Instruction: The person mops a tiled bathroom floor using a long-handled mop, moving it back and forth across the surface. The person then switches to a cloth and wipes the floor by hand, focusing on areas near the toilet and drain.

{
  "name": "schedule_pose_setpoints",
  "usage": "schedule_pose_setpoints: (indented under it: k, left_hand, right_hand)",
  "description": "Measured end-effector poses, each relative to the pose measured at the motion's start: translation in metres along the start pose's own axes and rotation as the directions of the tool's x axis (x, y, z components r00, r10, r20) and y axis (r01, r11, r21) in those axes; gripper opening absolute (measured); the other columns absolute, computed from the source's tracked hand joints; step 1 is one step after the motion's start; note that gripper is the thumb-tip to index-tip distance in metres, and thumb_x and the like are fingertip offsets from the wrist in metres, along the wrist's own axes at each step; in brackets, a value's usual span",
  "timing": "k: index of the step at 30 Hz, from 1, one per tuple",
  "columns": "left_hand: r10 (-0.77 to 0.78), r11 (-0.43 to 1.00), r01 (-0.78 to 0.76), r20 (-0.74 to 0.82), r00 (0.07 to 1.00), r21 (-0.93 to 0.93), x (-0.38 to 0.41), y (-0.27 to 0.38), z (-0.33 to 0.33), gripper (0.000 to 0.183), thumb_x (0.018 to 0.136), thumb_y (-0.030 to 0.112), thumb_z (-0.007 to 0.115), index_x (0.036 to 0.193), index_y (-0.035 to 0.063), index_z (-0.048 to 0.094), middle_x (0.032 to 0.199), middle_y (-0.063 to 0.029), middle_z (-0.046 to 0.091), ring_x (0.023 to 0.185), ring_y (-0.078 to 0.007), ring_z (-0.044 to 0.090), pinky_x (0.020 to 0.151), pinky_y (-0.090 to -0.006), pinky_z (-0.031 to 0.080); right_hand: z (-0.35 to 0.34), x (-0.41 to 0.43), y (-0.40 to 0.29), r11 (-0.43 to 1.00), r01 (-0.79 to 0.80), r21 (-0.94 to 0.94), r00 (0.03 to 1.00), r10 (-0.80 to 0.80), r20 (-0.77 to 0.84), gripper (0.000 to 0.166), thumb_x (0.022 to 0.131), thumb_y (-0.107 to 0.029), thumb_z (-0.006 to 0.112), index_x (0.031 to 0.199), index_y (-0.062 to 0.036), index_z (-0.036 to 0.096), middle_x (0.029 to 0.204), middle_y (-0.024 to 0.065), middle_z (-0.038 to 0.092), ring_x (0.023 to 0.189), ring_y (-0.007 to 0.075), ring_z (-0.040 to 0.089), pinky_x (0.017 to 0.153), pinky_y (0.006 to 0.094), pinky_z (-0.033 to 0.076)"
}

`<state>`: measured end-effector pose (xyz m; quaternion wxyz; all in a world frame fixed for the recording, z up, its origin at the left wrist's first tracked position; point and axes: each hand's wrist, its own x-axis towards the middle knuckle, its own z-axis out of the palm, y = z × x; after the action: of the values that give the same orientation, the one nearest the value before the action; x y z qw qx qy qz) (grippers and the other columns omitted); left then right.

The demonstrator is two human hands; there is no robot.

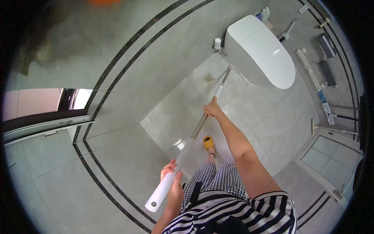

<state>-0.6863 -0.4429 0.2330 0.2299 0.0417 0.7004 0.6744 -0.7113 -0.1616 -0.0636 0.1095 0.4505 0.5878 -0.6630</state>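
A long-handled floor cleaning tool slants across the view, with a thick white grip [160, 191] near my body and a metallic pole [200, 125] beyond it. My left hand [174, 175] is wrapped around the white grip. Farther along, my right hand [213, 109] grasps the pole just before its white collar [218, 91]. The tool's far end reaches the tiled floor [181, 99] beside the base of a white toilet [263, 52], whose lid is down. What kind of head it has is too small to tell. A square floor drain [209, 78] lies left of that end.
A yellow slipper [208, 142] is on my foot. A toilet brush [287, 31] and a white rail [309, 70] are along the right wall. At lower right stands a glass-paned door [331, 159]. A window [46, 114] opens at left. A small white cylinder [217, 43] stands beside the toilet.
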Motion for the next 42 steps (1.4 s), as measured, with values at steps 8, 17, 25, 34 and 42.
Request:
schedule_pose_setpoints:
  k: [8, 17, 25, 34, 42]
  left_hand:
    - [-0.004, 1.0, 0.003, -0.18, 0.984, -0.006, -0.066, 0.065, -0.052, 0.029, 0.069, 0.004, 0.068, 0.087, 0.0104, 0.045, 0.1, -0.0068, 0.049, 0.115, -0.0308, 0.04, 0.101, -0.0474, 0.022]
    - [0.051, 0.995, -0.071, 0.234, 0.971, 0.076, -0.059, 0.078, -0.093, 0.026, 0.064, 0.007, 0.073, 0.077, 0.0073, 0.051, 0.088, -0.0088, 0.057, 0.099, -0.0267, 0.052, 0.095, -0.0455, 0.036]
    - [-0.06, 0.998, 0.05, 0.521, 0.851, 0.034, -0.017, 0.019, 0.048, 0.029, 0.064, -0.008, 0.066, 0.085, 0.006, 0.053, 0.094, -0.0089, 0.057, 0.107, -0.029, 0.05, 0.095, -0.0424, 0.036]
    - [-0.022, 0.999, 0.013, 0.218, 0.976, 0.043, 0.041, 0.106, -0.067, 0.026, 0.06, 0.002, 0.063, 0.079, 0.011, 0.048, 0.09, -0.0038, 0.053, 0.107, -0.0259, 0.048, 0.093, -0.0392, 0.035]
    - [0.096, 0.989, -0.092, -0.027, 0.995, 0.116, 0.011, 0.106, -0.096, 0.027, 0.059, 0.004, 0.067, 0.078, 0.0087, 0.048, 0.09, -0.0055, 0.053, 0.104, -0.0272, 0.05, 0.097, -0.0435, 0.032]
  right_hand:
    - [0.09, -0.101, -0.031, 0.959, -0.088, 0.27, 0.991, 0.057, 0.121, 0.1, 0.068, -0.01, 0.06, 0.126, 0.004, -0.022, 0.05, 0.0082, 0.049, 0.036, 0.0159, 0.045, 0.03, 0.0261, 0.034]
    - [0.076, -0.171, 0.054, 0.811, -0.017, 0.585, 0.946, 0.202, -0.253, 0.084, 0.07, -0.01, 0.054, 0.132, -0.0005, -0.002, 0.056, 0.0135, 0.052, 0.044, 0.022, 0.052, 0.037, 0.0316, 0.041]
    - [-0.097, -0.152, 0.138, 0.781, -0.119, 0.613, 0.826, 0.42, -0.375, 0.026, 0.077, -0.018, 0.053, 0.097, -0.0159, 0.037, 0.066, 0.0045, 0.051, 0.046, 0.0166, 0.048, 0.035, 0.0321, 0.037]
    - [0.083, -0.084, 0.035, 0.886, -0.231, 0.402, 0.964, 0.263, -0.025, 0.026, 0.078, -0.021, 0.056, 0.095, -0.0125, 0.038, 0.056, 0.0068, 0.046, 0.036, 0.0171, 0.04, 0.032, 0.031, 0.029]
    - [0.123, -0.086, -0.052, 0.798, -0.02, 0.602, 0.993, 0.088, -0.083, 0.034, 0.073, -0.014, 0.056, 0.096, -0.005, 0.033, 0.043, 0.008, 0.04, 0.029, 0.0167, 0.034, 0.03, 0.0289, 0.026]
